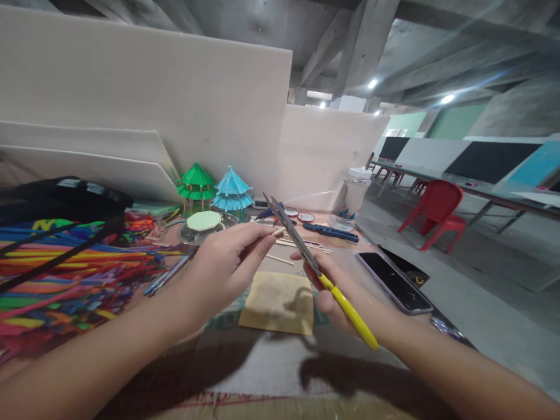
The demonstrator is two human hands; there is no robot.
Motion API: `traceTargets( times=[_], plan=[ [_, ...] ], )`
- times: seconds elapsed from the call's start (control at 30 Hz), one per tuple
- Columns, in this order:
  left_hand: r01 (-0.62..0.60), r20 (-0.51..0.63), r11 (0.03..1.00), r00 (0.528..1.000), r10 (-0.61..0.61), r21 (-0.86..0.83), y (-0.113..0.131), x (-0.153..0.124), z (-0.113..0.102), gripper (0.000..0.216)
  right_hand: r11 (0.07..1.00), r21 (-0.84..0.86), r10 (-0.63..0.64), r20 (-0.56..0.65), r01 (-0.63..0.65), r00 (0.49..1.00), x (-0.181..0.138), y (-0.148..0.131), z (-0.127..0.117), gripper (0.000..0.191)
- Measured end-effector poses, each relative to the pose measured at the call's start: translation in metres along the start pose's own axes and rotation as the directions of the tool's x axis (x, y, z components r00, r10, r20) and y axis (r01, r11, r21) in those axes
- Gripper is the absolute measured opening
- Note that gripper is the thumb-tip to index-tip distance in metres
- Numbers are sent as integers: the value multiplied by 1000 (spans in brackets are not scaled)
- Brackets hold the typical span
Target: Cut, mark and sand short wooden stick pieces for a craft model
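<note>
My left hand (234,256) pinches a thin pale wooden stick (279,231), whose short end sticks out past the fingertips. In my right hand (335,286) is a pair of scissors (301,242) with yellow handles, its grey blades pointing up and left. The blades pass close to the stick's end; whether they touch it I cannot tell. Below both hands a square of yellowish sandpaper (277,303) lies on the work surface. More thin sticks (280,259) lie just behind the hands.
Colourful pipe cleaners (65,274) are heaped at left. Behind stand a green model pavilion (196,186), a blue one (231,189) and a pale green octagonal piece (203,220). At right are a clear jar (350,201), a dark blue cutter (330,232) and a phone (394,281).
</note>
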State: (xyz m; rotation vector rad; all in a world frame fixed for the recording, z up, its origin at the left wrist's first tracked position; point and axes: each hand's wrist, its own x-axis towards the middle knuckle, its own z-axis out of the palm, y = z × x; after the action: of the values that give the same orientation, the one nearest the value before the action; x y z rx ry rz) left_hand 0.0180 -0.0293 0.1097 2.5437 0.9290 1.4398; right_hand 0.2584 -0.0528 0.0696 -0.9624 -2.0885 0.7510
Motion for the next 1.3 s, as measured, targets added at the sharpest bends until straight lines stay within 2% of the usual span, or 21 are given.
traceTargets(
  times=[0.3, 0.5, 0.67, 0.8, 0.93, 1.0, 1.13, 1.3],
  plan=[
    [-38, 5, 997, 999, 38, 68, -1, -3, 0, 22, 1000, 11, 6, -8, -6, 1000, -1, 10, 4, 53],
    [-80, 2, 990, 997, 80, 116, -1, -4, 0, 23, 992, -127, -22, -57, 14, 998, 3, 8, -4, 44],
    [-61, 20, 996, 998, 60, 68, 3, -4, 0, 22, 977, -213, 7, -71, -23, 997, 4, 2, -8, 37],
    [-10, 50, 999, 999, 8, 37, 5, -2, -2, 27, 989, -117, 85, -53, -91, 995, 3, -1, -3, 31],
    [52, 78, 999, 996, -53, 13, 3, -1, -4, 32, 993, -116, -37, -55, 30, 998, 5, -3, -3, 47],
    [69, 96, 998, 993, -68, 2, 0, -2, -4, 29, 995, -85, -47, -45, 43, 998, 6, -2, -3, 50],
    [102, 133, 995, 986, -103, 12, -4, -4, -2, 23, 1000, 11, 27, -10, -27, 1000, 3, 0, 0, 47],
    [76, 117, 997, 990, -78, 19, -1, -2, -2, 26, 999, 6, 48, -1, -48, 999, 1, -3, 2, 47]
  ],
)
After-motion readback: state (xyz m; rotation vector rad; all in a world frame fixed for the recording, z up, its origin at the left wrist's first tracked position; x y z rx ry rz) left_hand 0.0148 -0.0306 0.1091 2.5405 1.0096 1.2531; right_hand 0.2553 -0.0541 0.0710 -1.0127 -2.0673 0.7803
